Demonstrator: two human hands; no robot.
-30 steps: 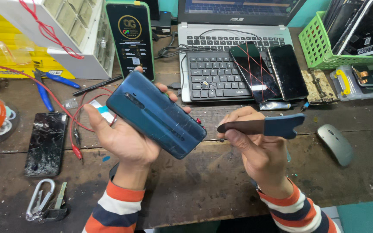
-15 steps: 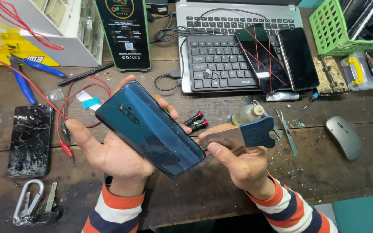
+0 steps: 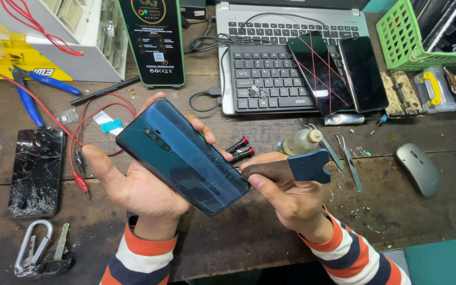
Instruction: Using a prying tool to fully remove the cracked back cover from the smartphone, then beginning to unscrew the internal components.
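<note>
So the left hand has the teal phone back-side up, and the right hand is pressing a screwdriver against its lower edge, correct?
Not quite. In the head view the right hand holds a flat metal pry tool with a blue handle, not a screwdriver. The rest stands: the left hand holds the teal phone back-side up, with the blade at its lower edge.

Seen from one head-worn camera, looking steeply down and close onto a cluttered wooden workbench, laptop at the far edge.
</note>
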